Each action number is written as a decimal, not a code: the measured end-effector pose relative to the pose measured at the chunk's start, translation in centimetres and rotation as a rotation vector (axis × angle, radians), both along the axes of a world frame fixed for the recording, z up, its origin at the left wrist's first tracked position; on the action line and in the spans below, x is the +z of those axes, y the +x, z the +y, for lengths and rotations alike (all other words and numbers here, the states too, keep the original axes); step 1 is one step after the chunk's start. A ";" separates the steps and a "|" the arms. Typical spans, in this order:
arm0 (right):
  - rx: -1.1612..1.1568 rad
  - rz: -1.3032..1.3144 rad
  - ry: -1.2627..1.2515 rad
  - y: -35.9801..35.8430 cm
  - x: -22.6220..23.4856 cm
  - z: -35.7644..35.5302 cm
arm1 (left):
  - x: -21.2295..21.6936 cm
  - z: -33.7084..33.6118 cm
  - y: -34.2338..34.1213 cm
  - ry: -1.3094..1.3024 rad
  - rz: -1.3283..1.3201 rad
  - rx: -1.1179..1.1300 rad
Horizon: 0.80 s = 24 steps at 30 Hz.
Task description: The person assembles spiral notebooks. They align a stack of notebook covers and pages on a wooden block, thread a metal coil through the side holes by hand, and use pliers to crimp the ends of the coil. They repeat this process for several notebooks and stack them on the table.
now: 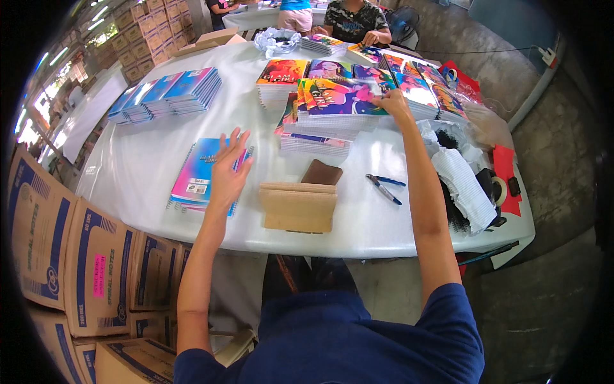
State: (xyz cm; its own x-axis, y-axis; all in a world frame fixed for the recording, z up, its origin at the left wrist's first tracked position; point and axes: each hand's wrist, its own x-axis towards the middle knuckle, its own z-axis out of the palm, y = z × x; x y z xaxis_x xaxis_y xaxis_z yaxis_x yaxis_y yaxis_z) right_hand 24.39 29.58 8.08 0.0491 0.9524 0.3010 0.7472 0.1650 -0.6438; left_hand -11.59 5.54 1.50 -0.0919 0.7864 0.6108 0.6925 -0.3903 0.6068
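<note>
Here, stacked cardboard cartons [77, 256] are kept at the far left, beside the white table [147, 160], presumably so that stock stays within reach. On the table's far left side, blue-covered spiral notebooks [169, 93] are fanned in overlapping rows, which leaves each cover edge exposed for picking. Nearer the edge, a small pile of blue-and-pink spiral notebooks [201, 173] lies back cover up, and the left hand [228, 168] is held just above it with fingers spread and nothing grasped, apparently over the pile's right side. Just right of it, a tan cardboard block [298, 206] and a brown wallet-like thing [322, 173] are set at the middle of the near edge, with a blue-handled tool [384, 187] laid close by. Further back, the colourful-cover notebook stack [336, 102] is placed among several similar stacks, and the right hand [393, 102] is stretched out to its right edge, fingertips pressed on the top cover; whether a notebook is actually pinched cannot be told. At the far right, crumpled wrapping [464, 182] is heaped out of the working area
</note>
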 end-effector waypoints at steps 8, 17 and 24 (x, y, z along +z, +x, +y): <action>0.379 0.532 0.344 -3.8 2.0 -12.8 | 1.7 1.5 4.1 0.004 -0.681 -0.111; 0.526 0.983 0.174 -5.1 -9.0 -22.6 | 2.1 -2.7 2.2 -0.352 -0.575 -0.530; 0.556 0.843 0.173 -5.2 -9.2 -24.2 | 2.2 -2.8 2.5 -0.320 -0.564 -0.595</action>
